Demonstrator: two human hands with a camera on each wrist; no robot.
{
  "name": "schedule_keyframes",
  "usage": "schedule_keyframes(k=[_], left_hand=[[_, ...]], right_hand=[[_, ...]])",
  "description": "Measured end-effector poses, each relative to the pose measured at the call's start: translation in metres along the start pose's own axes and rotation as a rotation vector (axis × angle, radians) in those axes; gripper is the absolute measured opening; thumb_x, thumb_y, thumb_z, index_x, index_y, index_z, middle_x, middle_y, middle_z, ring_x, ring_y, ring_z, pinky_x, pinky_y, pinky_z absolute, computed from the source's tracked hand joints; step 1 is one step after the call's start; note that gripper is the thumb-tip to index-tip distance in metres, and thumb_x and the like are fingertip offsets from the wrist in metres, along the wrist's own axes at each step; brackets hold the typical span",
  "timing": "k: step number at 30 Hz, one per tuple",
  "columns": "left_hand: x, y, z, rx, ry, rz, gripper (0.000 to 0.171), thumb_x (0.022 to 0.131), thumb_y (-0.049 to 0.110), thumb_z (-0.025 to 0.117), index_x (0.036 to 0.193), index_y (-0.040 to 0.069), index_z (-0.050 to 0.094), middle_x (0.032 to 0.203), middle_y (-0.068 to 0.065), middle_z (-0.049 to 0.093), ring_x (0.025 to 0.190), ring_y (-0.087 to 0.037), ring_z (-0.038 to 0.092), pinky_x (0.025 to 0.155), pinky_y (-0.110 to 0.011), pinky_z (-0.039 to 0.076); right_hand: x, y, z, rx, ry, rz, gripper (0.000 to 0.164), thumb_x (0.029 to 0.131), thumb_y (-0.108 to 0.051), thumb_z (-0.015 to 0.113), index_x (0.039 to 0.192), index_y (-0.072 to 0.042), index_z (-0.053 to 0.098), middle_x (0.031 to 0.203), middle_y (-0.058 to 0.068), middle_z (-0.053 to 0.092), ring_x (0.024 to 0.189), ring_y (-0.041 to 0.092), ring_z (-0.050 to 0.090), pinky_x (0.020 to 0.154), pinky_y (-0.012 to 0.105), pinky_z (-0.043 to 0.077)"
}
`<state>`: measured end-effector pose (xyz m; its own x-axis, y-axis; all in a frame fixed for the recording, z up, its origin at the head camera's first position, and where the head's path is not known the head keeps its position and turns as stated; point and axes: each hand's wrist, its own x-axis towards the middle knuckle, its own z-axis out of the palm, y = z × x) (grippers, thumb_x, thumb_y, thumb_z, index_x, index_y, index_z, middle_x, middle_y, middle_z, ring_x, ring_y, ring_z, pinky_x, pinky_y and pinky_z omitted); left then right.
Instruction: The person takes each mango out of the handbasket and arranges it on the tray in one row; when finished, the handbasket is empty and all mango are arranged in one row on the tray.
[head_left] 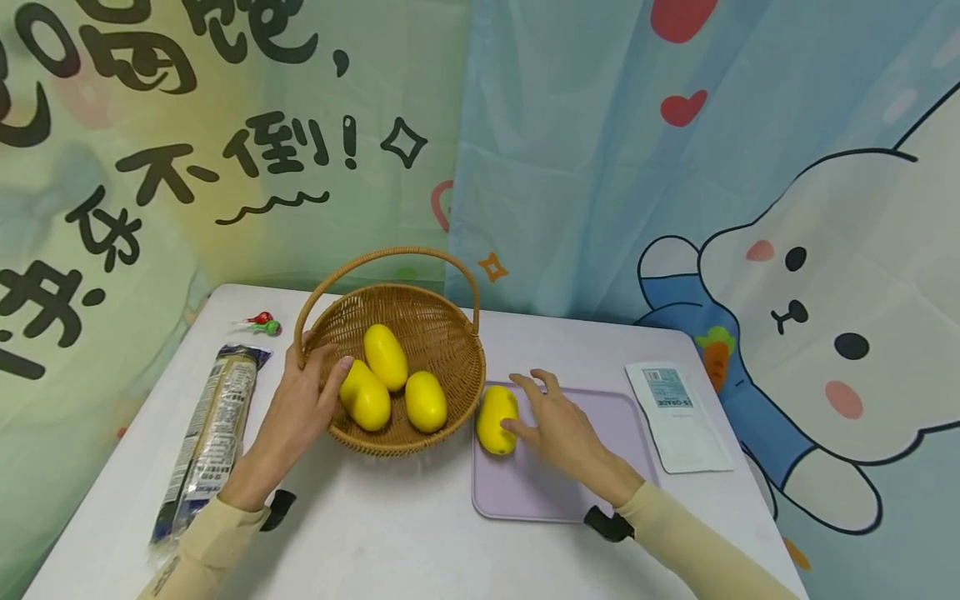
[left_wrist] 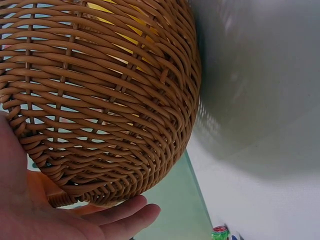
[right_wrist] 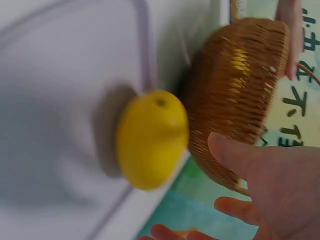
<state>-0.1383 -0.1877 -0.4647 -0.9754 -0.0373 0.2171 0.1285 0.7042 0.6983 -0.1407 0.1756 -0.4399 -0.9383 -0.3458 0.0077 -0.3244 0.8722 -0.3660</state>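
A round wicker basket point(head_left: 457, 367) with a tall arched handle point(head_left: 408, 250) holds several yellow mangoes point(head_left: 386, 358). My left hand point(head_left: 303, 396) grips its left rim by the foot of the handle, thumb over the inside. In the left wrist view the fingers point(left_wrist: 132, 218) lie against the outer weave. Another mango point(head_left: 497, 419) is at the left edge of a lilac tray point(head_left: 555, 492), just right of the basket. My right hand point(head_left: 562, 429) hovers beside this mango with fingers spread; the right wrist view shows a gap between thumb point(right_wrist: 235, 152) and mango point(right_wrist: 152, 140).
Long silvery packages point(head_left: 213, 433) lie on the white table point(head_left: 390, 533) at the left. Behind them are a red and a green lollipop point(head_left: 266, 327). A white pouch point(head_left: 678, 417) lies right of the tray. A printed curtain point(head_left: 555, 167) hangs behind the table.
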Motion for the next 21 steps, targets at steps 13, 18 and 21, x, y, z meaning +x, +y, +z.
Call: schedule_keyframes(k=[13, 18, 21], left_hand=[[0.000, 0.001, -0.002, -0.002, -0.021, -0.027, 0.068, 0.107, 0.053, 0.039, 0.147, -0.002, 0.046, 0.157, -0.033, 0.023, 0.105, -0.042, 0.062, 0.091, -0.060, 0.050], [-0.001, 0.001, -0.002, -0.007, -0.021, -0.026, 0.068, 0.107, 0.053, 0.039, 0.148, -0.001, 0.046, 0.159, -0.032, 0.022, 0.109, -0.044, 0.060, 0.094, -0.061, 0.048], [0.000, 0.002, -0.002, -0.008, -0.019, -0.023, 0.068, 0.107, 0.052, 0.039, 0.148, -0.002, 0.046, 0.159, -0.032, 0.021, 0.111, -0.045, 0.059, 0.095, -0.061, 0.048]], right_hand=[[0.044, -0.036, -0.081, 0.019, 0.172, -0.134, 0.062, 0.097, -0.037, 0.071, 0.149, -0.013, 0.048, 0.151, 0.021, 0.043, 0.096, 0.037, 0.068, 0.079, 0.051, 0.058], [0.059, -0.051, -0.098, 0.045, 0.172, -0.165, 0.060, 0.097, -0.036, 0.070, 0.149, -0.013, 0.049, 0.151, 0.018, 0.044, 0.110, 0.037, 0.065, 0.087, 0.051, 0.057], [0.066, -0.061, -0.099, 0.054, 0.134, -0.175, 0.059, 0.098, -0.036, 0.069, 0.148, -0.013, 0.050, 0.152, 0.017, 0.044, 0.118, 0.038, 0.062, 0.094, 0.053, 0.055]])
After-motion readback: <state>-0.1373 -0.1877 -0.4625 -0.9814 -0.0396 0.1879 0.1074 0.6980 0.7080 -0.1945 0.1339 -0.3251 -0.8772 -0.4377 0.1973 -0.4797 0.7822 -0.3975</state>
